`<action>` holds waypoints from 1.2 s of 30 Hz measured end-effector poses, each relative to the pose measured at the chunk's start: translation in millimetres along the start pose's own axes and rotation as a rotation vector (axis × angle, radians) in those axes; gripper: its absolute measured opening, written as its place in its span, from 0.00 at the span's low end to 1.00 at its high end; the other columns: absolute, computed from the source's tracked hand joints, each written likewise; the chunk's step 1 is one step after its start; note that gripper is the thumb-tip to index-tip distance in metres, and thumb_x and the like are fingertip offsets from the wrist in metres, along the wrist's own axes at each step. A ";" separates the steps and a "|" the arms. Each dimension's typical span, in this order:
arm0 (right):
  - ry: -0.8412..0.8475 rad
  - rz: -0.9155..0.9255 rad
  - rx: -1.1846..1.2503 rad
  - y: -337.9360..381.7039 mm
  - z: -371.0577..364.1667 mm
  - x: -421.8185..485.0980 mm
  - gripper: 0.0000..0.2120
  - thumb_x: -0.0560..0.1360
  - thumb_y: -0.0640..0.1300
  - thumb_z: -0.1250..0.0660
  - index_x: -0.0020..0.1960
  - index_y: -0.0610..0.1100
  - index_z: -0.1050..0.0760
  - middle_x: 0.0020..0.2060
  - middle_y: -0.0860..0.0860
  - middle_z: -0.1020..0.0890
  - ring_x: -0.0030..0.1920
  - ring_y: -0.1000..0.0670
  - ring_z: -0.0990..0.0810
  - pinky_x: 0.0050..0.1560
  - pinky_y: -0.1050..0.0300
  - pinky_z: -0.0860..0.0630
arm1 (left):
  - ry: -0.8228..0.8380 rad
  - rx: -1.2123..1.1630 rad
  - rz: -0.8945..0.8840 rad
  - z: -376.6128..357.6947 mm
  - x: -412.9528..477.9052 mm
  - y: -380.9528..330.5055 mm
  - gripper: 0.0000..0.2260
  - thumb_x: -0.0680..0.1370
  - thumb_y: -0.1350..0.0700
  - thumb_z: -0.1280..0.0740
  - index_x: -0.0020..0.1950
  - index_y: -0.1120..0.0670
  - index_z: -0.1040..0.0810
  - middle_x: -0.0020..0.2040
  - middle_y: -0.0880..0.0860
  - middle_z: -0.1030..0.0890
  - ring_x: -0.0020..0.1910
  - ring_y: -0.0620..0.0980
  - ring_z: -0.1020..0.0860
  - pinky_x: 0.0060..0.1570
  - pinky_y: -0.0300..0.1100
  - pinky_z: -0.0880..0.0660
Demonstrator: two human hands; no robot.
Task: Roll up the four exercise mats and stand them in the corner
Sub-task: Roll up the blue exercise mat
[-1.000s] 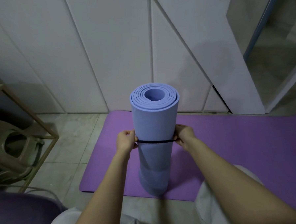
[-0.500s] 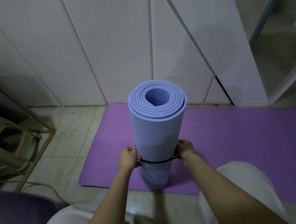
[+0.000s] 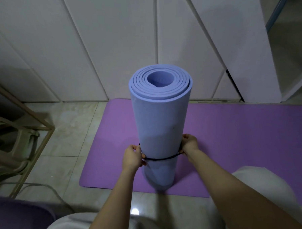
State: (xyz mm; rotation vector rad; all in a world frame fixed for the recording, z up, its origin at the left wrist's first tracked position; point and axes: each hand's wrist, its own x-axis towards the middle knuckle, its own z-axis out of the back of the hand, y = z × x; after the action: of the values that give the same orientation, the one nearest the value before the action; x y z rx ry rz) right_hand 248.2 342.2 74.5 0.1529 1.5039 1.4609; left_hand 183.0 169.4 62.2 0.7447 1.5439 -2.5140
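On the flat purple mat [image 3: 235, 136], near its left end: the blue rolled mat [image 3: 162, 124] stands on end, long axis vertical. A black band [image 3: 159, 159] circles its lower part. The left hand [image 3: 132, 158] and right hand [image 3: 189, 144] flank the roll at band height, fingers curled, pinching the band. Both are equally near. Judgement: any band adjustment runs along the roll's axis; carrying to the corner comes after.

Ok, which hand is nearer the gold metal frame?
Left. The left hand pinches the black band on the side of the rolled blue mat facing the frame; the right hand pinches it on the far side.
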 end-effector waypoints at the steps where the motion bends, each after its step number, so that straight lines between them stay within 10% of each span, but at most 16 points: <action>1: 0.002 0.002 0.002 0.9 -1.2 2.1 0.16 0.79 0.34 0.42 0.33 0.42 0.35 0.25 0.45 0.30 0.16 0.51 0.34 0.13 0.69 0.41 | 0.000 -0.002 0.000 -0.7 3.1 -0.4 0.10 0.81 0.58 0.44 0.39 0.56 0.34 0.27 0.52 0.24 0.20 0.50 0.26 0.31 0.43 0.28; 16: -0.019 -0.055 -0.030 -16.2 -20.1 20.9 0.17 0.79 0.33 0.43 0.32 0.42 0.36 0.26 0.47 0.31 0.18 0.53 0.35 0.13 0.68 0.42 | 0.034 0.076 0.097 -10.7 28.8 22.3 0.11 0.81 0.55 0.44 0.40 0.55 0.35 0.28 0.53 0.24 0.19 0.50 0.25 0.29 0.41 0.31; 21: 0.044 -0.100 -0.108 -15.8 -15.0 15.0 0.19 0.79 0.35 0.42 0.30 0.42 0.36 0.25 0.46 0.30 0.26 0.50 0.35 0.26 0.57 0.34 | 0.037 -0.068 0.072 -9.9 18.6 23.9 0.10 0.81 0.57 0.41 0.41 0.59 0.33 0.23 0.51 0.26 0.20 0.48 0.27 0.31 0.43 0.26; 28: 0.352 -0.186 -0.113 0.0 0.9 -8.0 0.14 0.79 0.30 0.48 0.54 0.34 0.24 0.34 0.46 0.24 0.29 0.53 0.28 0.22 0.67 0.28 | 0.098 0.046 -0.038 2.9 -8.7 7.0 0.11 0.81 0.60 0.44 0.61 0.57 0.28 0.42 0.57 0.21 0.43 0.54 0.25 0.41 0.43 0.30; 32: 0.267 -0.121 -0.215 5.2 5.4 -21.5 0.14 0.80 0.31 0.48 0.40 0.36 0.27 0.30 0.46 0.28 0.28 0.52 0.34 0.22 0.64 0.35 | 0.118 0.502 -0.158 9.2 -17.5 -14.8 0.17 0.81 0.61 0.46 0.69 0.55 0.30 0.56 0.63 0.24 0.57 0.59 0.28 0.55 0.45 0.33; 36: 0.287 -0.078 -0.297 6.5 15.3 -38.0 0.14 0.79 0.31 0.46 0.37 0.37 0.28 0.32 0.46 0.27 0.28 0.52 0.33 0.21 0.65 0.33 | 0.183 0.037 -0.183 24.8 -40.8 -42.6 0.13 0.81 0.62 0.45 0.62 0.54 0.27 0.48 0.51 0.21 0.46 0.48 0.25 0.45 0.43 0.28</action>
State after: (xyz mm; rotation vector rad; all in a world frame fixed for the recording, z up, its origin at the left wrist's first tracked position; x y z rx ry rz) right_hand 274.4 328.7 103.7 -0.3031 1.4757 1.6744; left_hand 195.9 161.8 124.4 0.9007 1.6988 -2.6768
